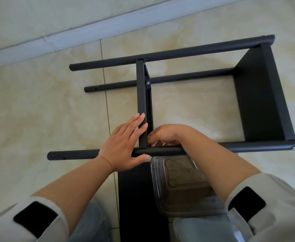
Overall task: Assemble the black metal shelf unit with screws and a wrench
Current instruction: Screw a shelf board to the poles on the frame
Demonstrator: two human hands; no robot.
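Steadying the middle shelf panel (142, 102) of the black shelf unit (258, 91), which lies on its side on the tiled floor (38, 105) with four tube legs running sideways. Left hand (124, 145) laid flat, fingers (139, 119) straight against the panel's outer face, thumb under the near leg (213, 148); holding nothing, only pressing. Right hand (166, 135) tucked on the other side of that panel, right where it meets the near leg, fingers curled around something small at the joint; likely a screw, but hidden, so cannot tell what, nor whether a wrench is in play. No wrench visible anywhere.

Risks, as a judgement: panel tipping out of square if the flat palm slips on the smooth paint, leaving hole and bracket misaligned and the screw cross-threading; a small screw dropping from the pinch and rolling off across the glossy tiles; the frame rocking on its round legs under sideways pressure.

A silver bolt (147, 83) already seated where the panel meets a far leg. A clear plastic tray (183, 187) just on the near side of the near leg, resting over a loose black panel (136, 198). Cream marbled tiles beneath, pale skirting board (90, 34) beyond the unit along the wall.
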